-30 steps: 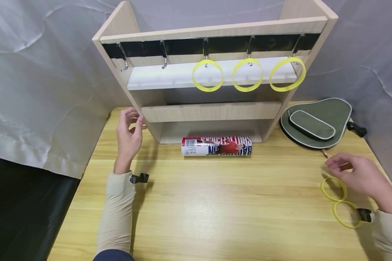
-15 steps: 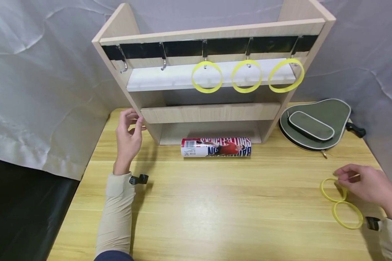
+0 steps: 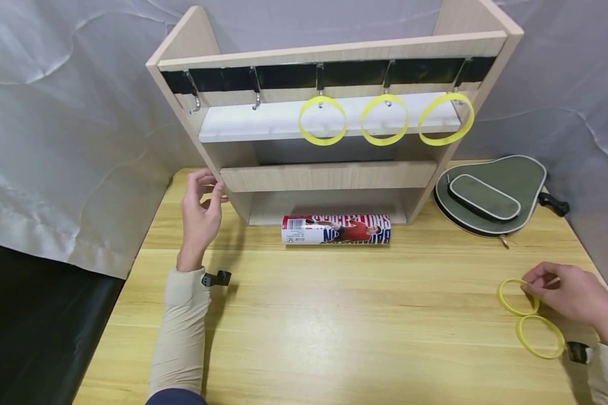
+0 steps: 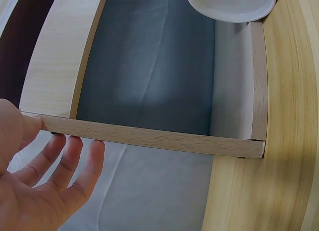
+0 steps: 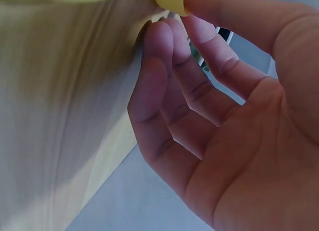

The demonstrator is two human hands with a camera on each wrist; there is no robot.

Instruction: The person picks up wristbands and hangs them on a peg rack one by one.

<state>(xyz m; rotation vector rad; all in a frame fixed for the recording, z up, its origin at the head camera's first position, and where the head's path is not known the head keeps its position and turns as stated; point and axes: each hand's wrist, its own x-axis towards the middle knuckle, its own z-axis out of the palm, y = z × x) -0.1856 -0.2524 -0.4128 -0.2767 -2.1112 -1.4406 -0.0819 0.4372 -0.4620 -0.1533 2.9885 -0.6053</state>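
Observation:
My left hand [image 3: 201, 219] grips the left side panel of a wooden rack [image 3: 329, 177]; in the left wrist view the thumb lies on one face of the panel edge [image 4: 149, 137] and the fingers on the other. At the right of the table, my right hand [image 3: 570, 292] pinches a yellow ring [image 3: 500, 296] at its far right edge. The right wrist view shows that ring's yellow band [image 5: 170, 1] between thumb and index finger, the other fingers curled below. A second yellow ring [image 3: 519, 333] lies on the table just nearer to me.
Three yellow rings, one of them a middle ring [image 3: 384, 142], hang from the rack's hooks; two more metal hooks, including a left hook [image 3: 196, 102], are at left. A printed shuttlecock tube [image 3: 336, 229] lies before the rack. A green paddle case [image 3: 491, 191] lies at right.
My right hand has come down from near the paddle case's zipper pull to the upper yellow ring and taken hold of its edge. The left hand has stayed on the rack.

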